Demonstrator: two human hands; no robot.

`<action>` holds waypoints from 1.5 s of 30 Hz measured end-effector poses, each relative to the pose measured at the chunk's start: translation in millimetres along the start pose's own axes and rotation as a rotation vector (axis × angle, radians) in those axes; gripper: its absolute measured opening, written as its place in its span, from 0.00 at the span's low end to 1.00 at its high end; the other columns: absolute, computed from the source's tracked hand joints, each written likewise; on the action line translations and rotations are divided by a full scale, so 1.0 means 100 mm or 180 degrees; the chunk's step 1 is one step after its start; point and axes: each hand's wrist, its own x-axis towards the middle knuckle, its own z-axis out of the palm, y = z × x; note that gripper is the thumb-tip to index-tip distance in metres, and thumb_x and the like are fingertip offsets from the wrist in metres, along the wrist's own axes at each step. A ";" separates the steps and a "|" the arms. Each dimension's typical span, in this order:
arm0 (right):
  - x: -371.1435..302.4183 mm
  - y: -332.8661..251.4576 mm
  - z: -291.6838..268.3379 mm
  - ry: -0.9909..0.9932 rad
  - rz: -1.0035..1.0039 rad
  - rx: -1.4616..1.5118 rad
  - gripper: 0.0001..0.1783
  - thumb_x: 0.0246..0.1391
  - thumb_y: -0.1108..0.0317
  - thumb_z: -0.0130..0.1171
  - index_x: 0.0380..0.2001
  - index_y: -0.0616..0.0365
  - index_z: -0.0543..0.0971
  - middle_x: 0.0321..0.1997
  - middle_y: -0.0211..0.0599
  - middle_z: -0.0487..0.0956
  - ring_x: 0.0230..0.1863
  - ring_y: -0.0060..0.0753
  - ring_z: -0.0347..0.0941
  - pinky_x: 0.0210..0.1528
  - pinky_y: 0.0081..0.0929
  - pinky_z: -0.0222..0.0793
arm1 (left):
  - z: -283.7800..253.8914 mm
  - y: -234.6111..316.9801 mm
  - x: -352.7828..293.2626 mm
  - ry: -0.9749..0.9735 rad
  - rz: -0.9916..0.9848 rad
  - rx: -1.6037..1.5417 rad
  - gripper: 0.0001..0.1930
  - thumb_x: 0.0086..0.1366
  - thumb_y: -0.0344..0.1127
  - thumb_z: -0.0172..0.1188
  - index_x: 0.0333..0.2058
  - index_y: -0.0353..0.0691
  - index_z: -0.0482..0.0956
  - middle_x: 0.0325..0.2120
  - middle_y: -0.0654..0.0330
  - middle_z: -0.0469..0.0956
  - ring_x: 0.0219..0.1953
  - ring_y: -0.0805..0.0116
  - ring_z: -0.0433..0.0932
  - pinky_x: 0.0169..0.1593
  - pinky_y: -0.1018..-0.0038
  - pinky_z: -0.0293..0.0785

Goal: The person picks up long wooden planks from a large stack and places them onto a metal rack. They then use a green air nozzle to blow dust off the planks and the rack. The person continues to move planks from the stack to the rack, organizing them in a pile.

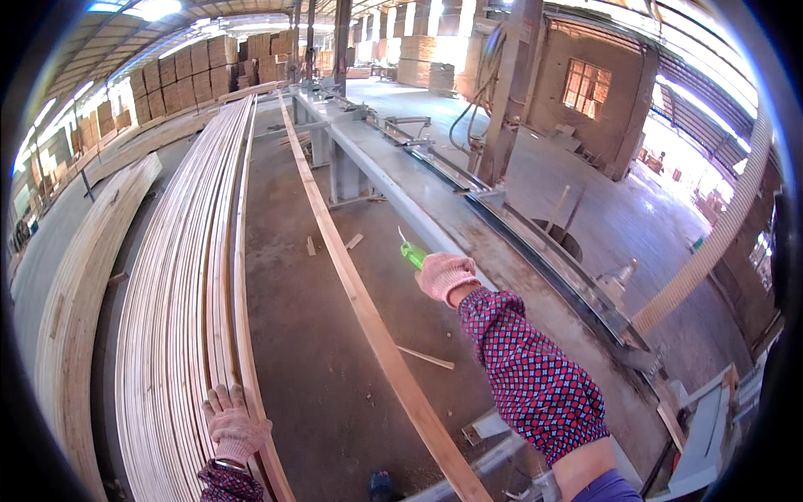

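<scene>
My left hand [232, 425], in a pink knit glove, rests with fingers spread on a long stack of narrow wooden strips [180, 276]. A green-handled screwdriver [411, 253] with a thin metal tip is gripped in my gloved right hand [447, 278], its tip pointing up and away. That hand is held out over the floor beside the long grey metal machine bed [401, 197]. Between my hands, a single long wooden board [360, 297] runs from near me to the far end, apart from the stack. Both of my forearms wear patterned sleeve covers.
Another pile of long boards [84, 293] lies at far left. A dark rail [535, 243] runs along the machine bed. Wood scraps [425, 358] lie on the floor. At right stand a steel post [506, 100] and a ribbed hose [711, 243]. Stacked timber [188, 75] fills the back.
</scene>
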 end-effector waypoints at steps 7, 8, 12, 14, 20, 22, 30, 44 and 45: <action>1.55 -0.71 -0.18 0.0217 -0.0343 -0.0302 0.15 0.52 0.64 0.50 0.39 0.55 0.82 0.42 0.43 0.81 0.43 0.47 0.79 0.33 0.53 0.71 | -0.09 -0.05 0.20 -0.0416 -0.0159 -0.0085 0.47 0.53 0.54 0.56 0.66 0.38 0.48 0.67 0.45 0.38 0.70 0.48 0.34 0.69 0.58 0.29; 1.68 -0.74 -0.28 0.0254 -0.0264 -0.0401 0.18 0.53 0.59 0.48 0.39 0.55 0.82 0.42 0.45 0.81 0.45 0.49 0.78 0.40 0.49 0.73 | -0.09 -0.03 0.17 0.0012 0.0053 -0.0580 0.47 0.47 0.51 0.61 0.62 0.32 0.55 0.64 0.39 0.46 0.68 0.40 0.38 0.68 0.51 0.29; 2.44 -1.03 -0.20 0.0435 -0.0250 -0.0409 0.18 0.53 0.60 0.48 0.40 0.55 0.81 0.42 0.44 0.81 0.45 0.47 0.78 0.42 0.48 0.73 | 0.12 -0.17 0.35 0.0524 0.0494 -0.0354 0.43 0.52 0.52 0.60 0.63 0.39 0.56 0.61 0.37 0.53 0.64 0.34 0.48 0.66 0.45 0.42; 2.52 -1.11 -0.15 0.0492 -0.0332 -0.0497 0.18 0.53 0.61 0.47 0.41 0.55 0.81 0.43 0.44 0.81 0.45 0.47 0.78 0.42 0.48 0.72 | 0.18 -0.21 0.12 0.0563 0.0455 -0.0392 0.44 0.51 0.51 0.61 0.63 0.39 0.55 0.61 0.37 0.52 0.64 0.34 0.47 0.65 0.44 0.42; 2.79 -1.05 -0.30 0.0734 -0.0235 -0.0425 0.18 0.54 0.59 0.49 0.42 0.52 0.81 0.45 0.43 0.80 0.47 0.47 0.77 0.42 0.44 0.73 | 0.17 -0.18 -0.06 0.0499 0.0488 -0.0545 0.44 0.49 0.49 0.60 0.63 0.38 0.55 0.63 0.35 0.50 0.65 0.32 0.44 0.65 0.42 0.39; 2.83 -1.11 -0.26 0.0687 -0.0161 -0.0523 0.17 0.54 0.62 0.49 0.42 0.54 0.81 0.45 0.43 0.80 0.47 0.46 0.77 0.42 0.46 0.73 | 0.14 -0.16 -0.08 0.0401 0.0408 -0.0496 0.44 0.49 0.49 0.60 0.63 0.38 0.55 0.63 0.35 0.50 0.65 0.32 0.45 0.66 0.43 0.39; 2.73 -0.95 -0.40 0.0551 0.0044 -0.0528 0.20 0.53 0.62 0.46 0.44 0.58 0.80 0.48 0.48 0.78 0.49 0.51 0.76 0.44 0.52 0.71 | 0.16 -0.18 0.00 0.0516 0.0461 -0.0509 0.43 0.50 0.49 0.60 0.63 0.40 0.56 0.63 0.37 0.51 0.65 0.35 0.46 0.66 0.45 0.42; 1.24 0.63 0.05 0.0014 0.0849 -0.0290 0.18 0.54 0.62 0.46 0.41 0.55 0.81 0.47 0.46 0.79 0.49 0.50 0.76 0.44 0.50 0.73 | 0.72 -0.36 0.30 0.0383 0.0060 -0.0351 0.48 0.46 0.50 0.61 0.63 0.33 0.55 0.65 0.39 0.43 0.69 0.41 0.33 0.69 0.52 0.28; 0.99 0.83 0.11 -0.0057 0.0945 -0.0312 0.18 0.54 0.61 0.46 0.41 0.55 0.81 0.46 0.46 0.79 0.49 0.49 0.76 0.44 0.49 0.73 | 0.59 -0.30 0.29 0.0268 -0.0005 -0.0369 0.47 0.46 0.50 0.61 0.63 0.33 0.54 0.66 0.39 0.42 0.69 0.42 0.32 0.69 0.53 0.28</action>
